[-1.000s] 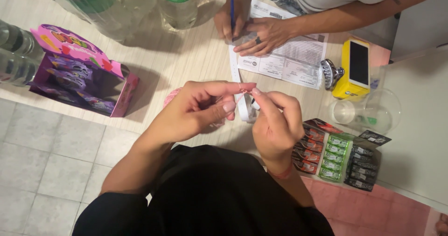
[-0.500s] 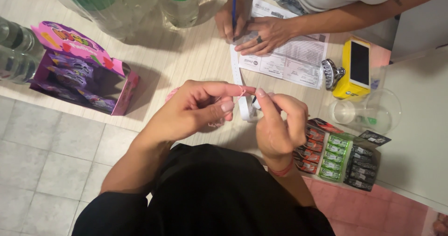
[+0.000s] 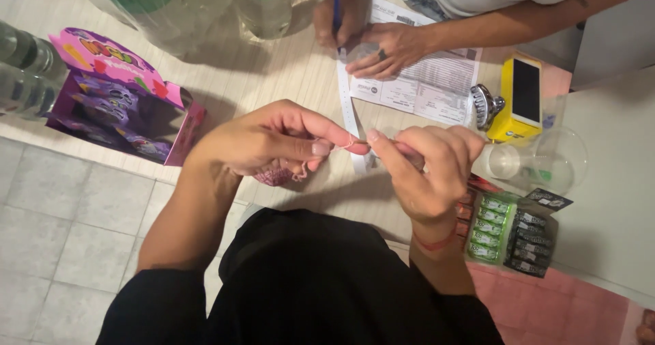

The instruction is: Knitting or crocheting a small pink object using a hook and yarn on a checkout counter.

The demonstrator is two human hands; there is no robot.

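Pink yarn (image 3: pixel 295 174) looks soft, fuzzy, matt; tabletop (image 3: pixel 286 79) pale wood-grain laminate; bottles (image 3: pixel 263 4) clear glossy plastic; printed sheet (image 3: pixel 426 85) thin matt paper; box (image 3: pixel 126 109) glossy cardboard.

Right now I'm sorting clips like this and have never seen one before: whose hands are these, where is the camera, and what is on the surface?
The camera sits on a person's head and looks straight down, so the black clothing at the bottom is their own body. Their left hand and right hand meet over the counter, pinching a thin pinkish strand between the fingertips; a small pink bundle hangs under the left hand. What exactly it is, I cannot tell.

Across the counter, another person's hands rest on a printed paper, one holding a blue pen.

Also there: clear plastic bottles, a pink and purple carton, a yellow device, a clear plastic cup and a tray of green packs.
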